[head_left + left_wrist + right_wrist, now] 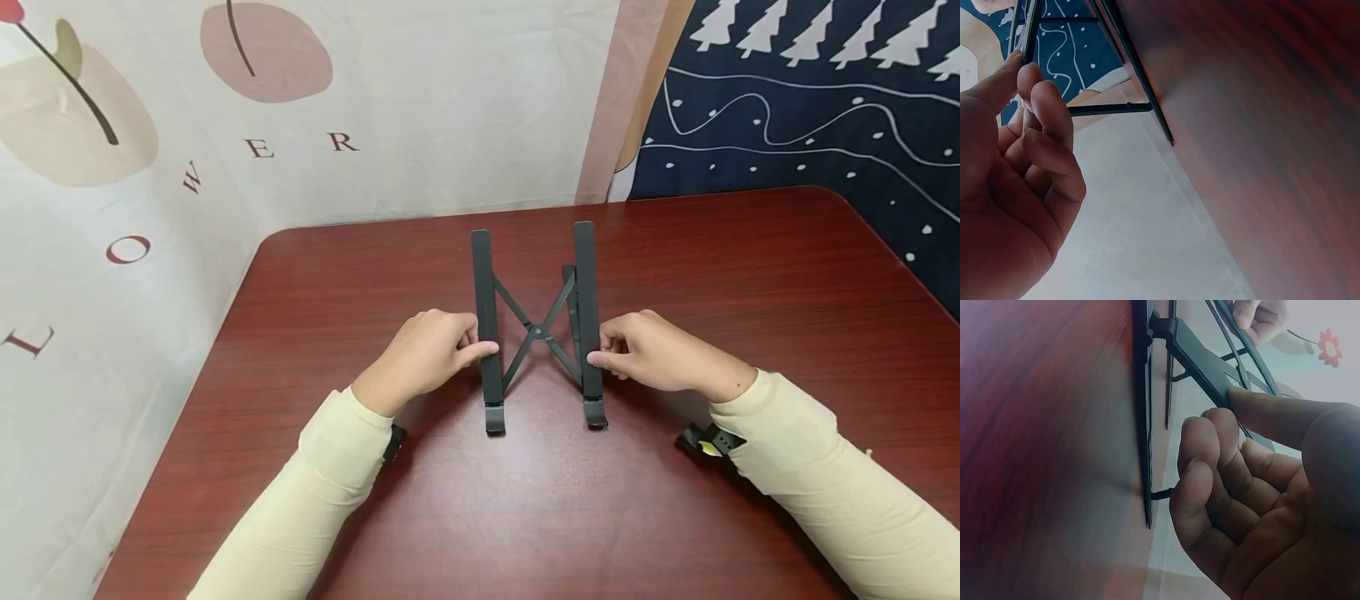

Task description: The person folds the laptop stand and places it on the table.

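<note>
A black folding stand (538,332) stands spread on the table, its two long side bars joined by an X of thin struts, with hooked ends toward the person. The left hand (429,354) pinches the left bar, thumb on top and fingers curled at its outer side. On the right bar (587,308), the right hand (660,350) has its thumb on top and its fingers bent beneath. In the left wrist view the left hand (1029,181) grips the raised bar above a lower rail (1138,75). The right wrist view shows the right hand (1254,481) pinching the sloping upper bar (1200,365).
The reddish-brown wooden table (570,517) extends around the stand. Behind it hang a pale cloth (450,108) with printed letters and a dark blue cloth (795,183) with white trees. Black straps (712,440) show at both wrists.
</note>
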A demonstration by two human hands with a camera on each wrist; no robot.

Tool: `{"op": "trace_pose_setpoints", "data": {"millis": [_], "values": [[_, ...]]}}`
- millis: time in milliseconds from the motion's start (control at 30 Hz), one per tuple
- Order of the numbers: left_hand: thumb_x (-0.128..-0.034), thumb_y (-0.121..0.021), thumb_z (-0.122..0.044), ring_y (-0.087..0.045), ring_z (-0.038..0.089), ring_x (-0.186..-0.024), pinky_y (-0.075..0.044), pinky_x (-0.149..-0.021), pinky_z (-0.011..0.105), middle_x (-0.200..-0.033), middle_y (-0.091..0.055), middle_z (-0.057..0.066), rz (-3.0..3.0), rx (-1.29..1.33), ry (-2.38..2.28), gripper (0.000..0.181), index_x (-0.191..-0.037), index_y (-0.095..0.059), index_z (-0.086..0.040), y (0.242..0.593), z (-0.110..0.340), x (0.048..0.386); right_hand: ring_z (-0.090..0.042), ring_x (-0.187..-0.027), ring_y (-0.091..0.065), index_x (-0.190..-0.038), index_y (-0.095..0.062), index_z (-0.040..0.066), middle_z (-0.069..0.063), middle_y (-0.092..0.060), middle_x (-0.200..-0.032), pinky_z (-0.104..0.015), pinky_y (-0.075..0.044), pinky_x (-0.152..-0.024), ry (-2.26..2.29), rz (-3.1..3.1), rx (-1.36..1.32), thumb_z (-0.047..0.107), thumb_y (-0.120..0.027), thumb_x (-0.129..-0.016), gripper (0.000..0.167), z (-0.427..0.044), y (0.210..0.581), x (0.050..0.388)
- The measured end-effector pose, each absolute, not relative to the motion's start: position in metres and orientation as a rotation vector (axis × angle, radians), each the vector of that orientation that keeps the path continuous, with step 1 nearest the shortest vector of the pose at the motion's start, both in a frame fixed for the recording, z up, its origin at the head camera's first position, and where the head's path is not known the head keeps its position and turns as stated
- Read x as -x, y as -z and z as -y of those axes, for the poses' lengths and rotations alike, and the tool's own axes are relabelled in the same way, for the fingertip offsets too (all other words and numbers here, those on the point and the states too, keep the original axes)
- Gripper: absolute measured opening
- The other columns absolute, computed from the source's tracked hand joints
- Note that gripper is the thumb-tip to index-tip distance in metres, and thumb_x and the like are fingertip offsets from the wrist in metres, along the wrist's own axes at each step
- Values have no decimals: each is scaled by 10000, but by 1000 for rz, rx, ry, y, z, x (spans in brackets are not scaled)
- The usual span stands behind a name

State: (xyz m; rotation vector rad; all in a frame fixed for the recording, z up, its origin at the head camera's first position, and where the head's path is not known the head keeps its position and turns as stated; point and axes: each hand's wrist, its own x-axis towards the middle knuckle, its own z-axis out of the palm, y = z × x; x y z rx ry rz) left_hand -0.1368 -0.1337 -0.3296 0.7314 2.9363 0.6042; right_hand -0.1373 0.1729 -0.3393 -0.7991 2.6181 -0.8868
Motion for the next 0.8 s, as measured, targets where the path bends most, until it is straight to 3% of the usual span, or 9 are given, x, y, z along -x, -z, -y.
{"op": "trace_pose_setpoints", "data": {"millis": [800], "values": [[-904, -720, -395, -451, 69, -484, -359, -501, 238, -514, -513, -81, -2938, -744, -618, 337, -699, -595, -158, 332, 133, 137, -47, -484, -483, -668, -579, 158, 63, -561, -574, -228, -415, -508, 927, -2635, 833, 195, -700, -937, 297, -166, 345, 136]]}}
